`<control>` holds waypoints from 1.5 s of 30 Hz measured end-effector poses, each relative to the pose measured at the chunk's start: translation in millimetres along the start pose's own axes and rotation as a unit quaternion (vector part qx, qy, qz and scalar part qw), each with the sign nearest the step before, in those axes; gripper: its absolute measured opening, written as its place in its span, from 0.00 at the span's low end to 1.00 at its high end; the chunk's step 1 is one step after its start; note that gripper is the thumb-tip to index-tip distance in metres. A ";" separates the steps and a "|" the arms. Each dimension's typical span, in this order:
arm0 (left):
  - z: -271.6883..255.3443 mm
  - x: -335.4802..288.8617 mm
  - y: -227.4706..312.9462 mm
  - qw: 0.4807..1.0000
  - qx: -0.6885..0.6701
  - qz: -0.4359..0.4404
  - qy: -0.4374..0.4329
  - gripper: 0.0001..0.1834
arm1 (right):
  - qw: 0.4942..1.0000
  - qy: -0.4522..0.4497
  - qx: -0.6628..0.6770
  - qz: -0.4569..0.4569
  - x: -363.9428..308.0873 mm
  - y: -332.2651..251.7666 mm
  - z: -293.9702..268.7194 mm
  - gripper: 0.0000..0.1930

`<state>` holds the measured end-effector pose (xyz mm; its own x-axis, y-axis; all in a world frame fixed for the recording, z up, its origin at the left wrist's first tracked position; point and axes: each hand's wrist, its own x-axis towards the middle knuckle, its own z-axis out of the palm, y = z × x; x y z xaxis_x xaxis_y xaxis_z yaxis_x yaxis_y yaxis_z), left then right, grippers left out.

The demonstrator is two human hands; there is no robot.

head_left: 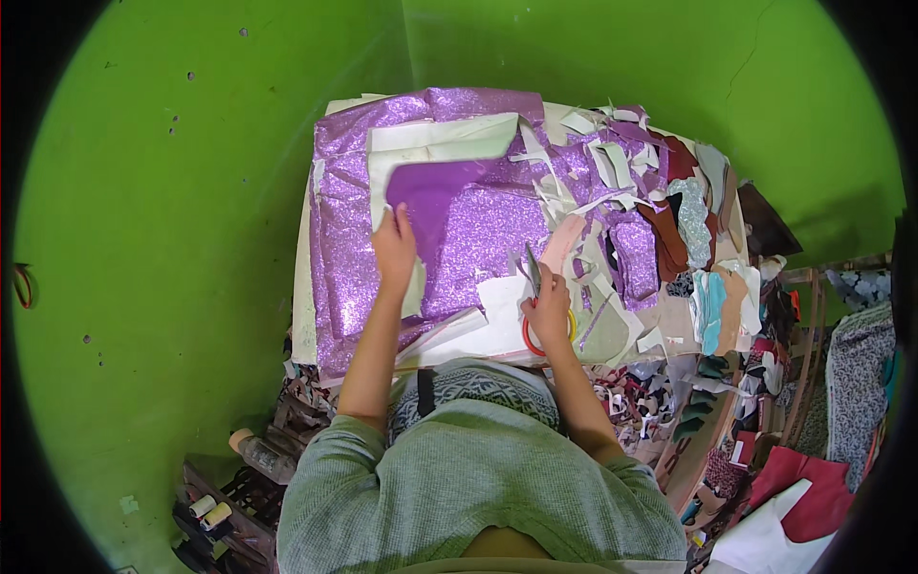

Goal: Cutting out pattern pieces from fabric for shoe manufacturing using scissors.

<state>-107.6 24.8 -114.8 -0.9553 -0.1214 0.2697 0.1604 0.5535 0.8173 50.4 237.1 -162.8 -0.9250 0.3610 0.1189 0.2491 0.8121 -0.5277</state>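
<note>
Holding the pale L-shaped piece over purple glitter sheeting, left on the surface; clamping the left hand as grip on its left edge. Probably handling light and floppy, so favouring that edge. Closing the right hand around scissors, nearer right. Spreading farther right: scraps.

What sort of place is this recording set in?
Likely a small sewing or material-cutting workshop: glittery purple material lies spread out, scissors are in the right hand, and what look like thread spools sit at lower left.
</note>
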 end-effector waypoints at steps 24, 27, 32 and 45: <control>-14.2 -20.9 -80.9 0.945 0.045 -0.253 0.204 0.32 | 0.991 -0.097 0.015 0.086 33.1 35.1 -23.5 0.22; -13.4 -25.0 -63.1 0.966 -0.020 -0.184 0.181 0.33 | 0.988 -0.134 0.014 0.080 35.6 39.5 -28.3 0.19; -3.1 -38.5 -42.6 0.976 0.018 -0.014 0.218 0.31 | 0.997 -0.045 0.026 0.050 36.2 44.3 -33.7 0.19; 29.9 -103.5 -10.2 0.944 0.274 0.115 -0.145 0.27 | 0.996 0.040 0.024 0.070 67.3 84.2 -45.1 0.21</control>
<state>-17.7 56.4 -166.3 -0.9515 0.2409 0.1912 0.2950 0.8906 0.3461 22.1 350.5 -161.3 -0.8558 0.5062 0.1063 0.3590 0.7292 -0.5825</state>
